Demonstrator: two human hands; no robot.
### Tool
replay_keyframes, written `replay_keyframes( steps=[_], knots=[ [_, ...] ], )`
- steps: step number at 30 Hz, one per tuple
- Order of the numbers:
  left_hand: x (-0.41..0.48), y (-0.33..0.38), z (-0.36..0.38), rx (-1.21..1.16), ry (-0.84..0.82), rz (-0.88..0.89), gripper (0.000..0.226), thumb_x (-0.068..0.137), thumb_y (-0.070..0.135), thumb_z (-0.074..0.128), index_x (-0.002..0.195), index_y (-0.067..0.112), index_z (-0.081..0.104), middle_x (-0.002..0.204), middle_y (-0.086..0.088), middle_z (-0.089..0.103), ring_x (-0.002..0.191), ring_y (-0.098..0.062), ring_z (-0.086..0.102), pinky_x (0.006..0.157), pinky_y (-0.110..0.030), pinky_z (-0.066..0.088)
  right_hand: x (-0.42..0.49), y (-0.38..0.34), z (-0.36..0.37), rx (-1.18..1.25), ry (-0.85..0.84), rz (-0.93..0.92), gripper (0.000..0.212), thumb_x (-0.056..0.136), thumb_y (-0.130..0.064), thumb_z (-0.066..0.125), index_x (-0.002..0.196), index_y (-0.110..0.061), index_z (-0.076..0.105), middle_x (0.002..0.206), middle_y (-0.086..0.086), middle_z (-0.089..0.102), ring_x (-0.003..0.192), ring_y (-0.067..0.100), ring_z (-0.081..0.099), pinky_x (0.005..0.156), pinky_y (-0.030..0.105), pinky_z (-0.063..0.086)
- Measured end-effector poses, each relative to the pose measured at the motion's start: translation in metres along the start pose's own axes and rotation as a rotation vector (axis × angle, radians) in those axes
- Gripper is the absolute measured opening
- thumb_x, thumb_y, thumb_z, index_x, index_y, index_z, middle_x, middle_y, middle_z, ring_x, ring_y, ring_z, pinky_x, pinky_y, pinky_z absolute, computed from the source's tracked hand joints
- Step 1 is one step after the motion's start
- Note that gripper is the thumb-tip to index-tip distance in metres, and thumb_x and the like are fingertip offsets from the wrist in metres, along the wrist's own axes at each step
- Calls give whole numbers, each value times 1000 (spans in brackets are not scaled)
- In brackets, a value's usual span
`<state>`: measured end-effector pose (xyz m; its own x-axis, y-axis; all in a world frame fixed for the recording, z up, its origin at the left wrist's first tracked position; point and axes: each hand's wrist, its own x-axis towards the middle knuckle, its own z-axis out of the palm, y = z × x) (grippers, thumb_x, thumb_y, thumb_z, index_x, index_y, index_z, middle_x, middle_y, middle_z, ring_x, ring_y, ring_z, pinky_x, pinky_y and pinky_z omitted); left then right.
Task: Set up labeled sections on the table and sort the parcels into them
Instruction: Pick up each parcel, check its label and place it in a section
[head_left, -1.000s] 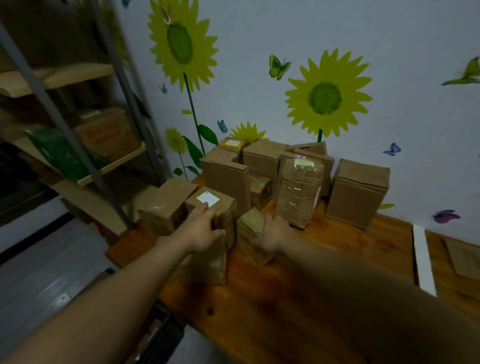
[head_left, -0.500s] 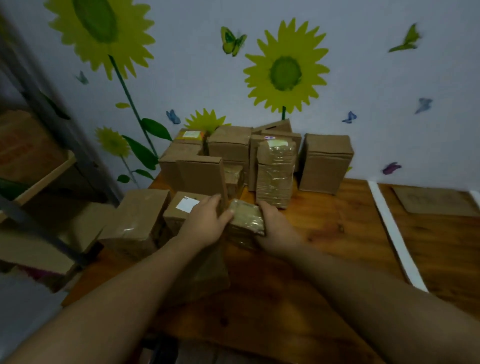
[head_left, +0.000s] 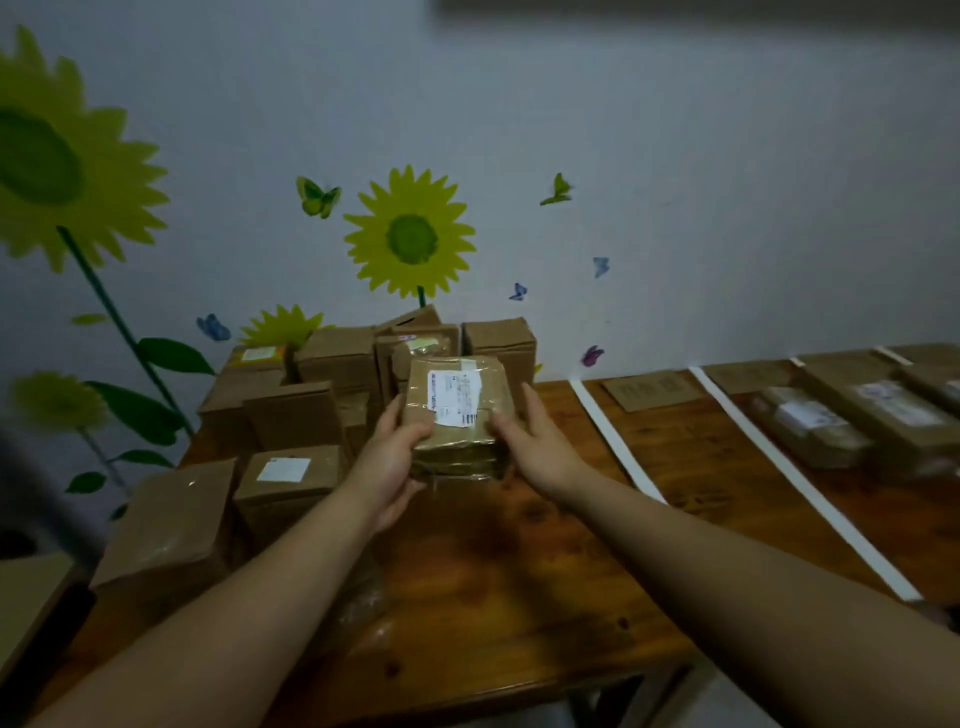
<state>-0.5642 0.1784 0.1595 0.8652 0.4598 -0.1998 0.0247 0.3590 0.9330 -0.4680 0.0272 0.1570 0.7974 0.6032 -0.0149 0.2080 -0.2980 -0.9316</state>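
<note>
The taped brown parcel (head_left: 457, 426), white label (head_left: 453, 397) facing the camera, is held just in front of the pile of cardboard boxes (head_left: 311, 395), over the wooden table (head_left: 519, 597). The left hand (head_left: 389, 462) grips its left edge and the right hand (head_left: 540, 452) its right edge, thumbs on the face. Right of the pile, white tape strips (head_left: 613, 441) mark sections; farther right lie sorted parcels (head_left: 810, 431).

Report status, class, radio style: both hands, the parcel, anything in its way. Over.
Left hand and right hand grip the taped parcel by its sides. Its label faces camera. Stacked boxes close behind; white strip to the right.
</note>
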Motion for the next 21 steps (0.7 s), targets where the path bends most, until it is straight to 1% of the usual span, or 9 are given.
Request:
replay_keyframes(
  steps=[2, 5, 6, 9, 10, 12, 14, 17, 21],
  knots=[
    [-8, 0, 18, 3, -36, 71, 67, 87, -5, 47, 140, 33, 33, 117, -2, 63, 100, -26, 64, 79, -44, 55, -5, -7, -17, 191, 1, 59, 70, 89, -41, 63, 147, -30, 26, 140, 5, 50, 116, 28, 57, 92, 50, 52],
    [-18, 1, 48, 68, -108, 108, 70, 77, -19, 47, 133, 24, 42, 113, -10, 65, 97, -27, 65, 72, -36, 54, -20, -8, -53, 223, 23, -117, 62, 83, -13, 71, 128, -44, 40, 110, -15, 66, 94, 8, 67, 73, 30, 58],
    [-21, 3, 59, 130, -102, 118, 66, 76, -20, 49, 129, 20, 44, 110, -11, 66, 93, -25, 66, 69, -34, 54, -25, -7, -67, 210, 2, -143, 73, 81, -9, 73, 133, -44, 35, 111, -19, 62, 95, 5, 66, 72, 27, 58],
    [-27, 2, 97, 403, -58, 259, 73, 70, -18, 64, 129, 18, 40, 105, -2, 63, 88, -10, 62, 59, -15, 51, -43, -4, -111, -46, 42, -237, 107, 75, -10, 79, 152, -35, 9, 142, -9, 41, 127, 10, 45, 101, 34, 47],
    [-29, -1, 112, 453, -76, 333, 82, 67, -20, 66, 132, 20, 37, 105, 3, 62, 92, -6, 61, 62, -8, 49, -49, 1, -125, -86, 54, -288, 107, 74, -9, 79, 152, -36, 10, 145, -10, 38, 129, 4, 41, 104, 30, 43],
    [-29, -11, 144, 505, -146, 425, 92, 65, -20, 67, 134, 29, 33, 108, 12, 59, 97, 3, 60, 71, -5, 46, -63, 15, -156, -58, 60, -344, 99, 73, -4, 77, 141, -49, 20, 132, -21, 44, 117, -15, 43, 94, 14, 44],
    [-27, -24, 177, 493, -170, 384, 93, 69, -16, 66, 137, 33, 27, 110, 9, 59, 94, -3, 62, 69, -12, 50, -78, 32, -187, -45, 84, -284, 91, 76, -13, 76, 136, -56, 22, 123, -26, 48, 109, -16, 49, 82, 10, 48],
    [-23, -47, 229, 413, -153, 167, 75, 81, 3, 65, 138, 33, 26, 111, -3, 60, 80, -13, 65, 55, -22, 51, -93, 62, -234, -47, 137, -56, 73, 87, -43, 60, 147, -44, 18, 135, -9, 55, 117, 11, 56, 97, 38, 49],
    [-19, -88, 290, 472, -221, -37, 63, 87, 20, 62, 139, 34, 29, 91, 9, 58, 70, -12, 67, 46, -25, 52, -116, 104, -283, -51, 166, 43, 55, 95, -50, 47, 145, -42, 27, 122, -16, 54, 103, 5, 55, 93, 32, 47]
  ],
)
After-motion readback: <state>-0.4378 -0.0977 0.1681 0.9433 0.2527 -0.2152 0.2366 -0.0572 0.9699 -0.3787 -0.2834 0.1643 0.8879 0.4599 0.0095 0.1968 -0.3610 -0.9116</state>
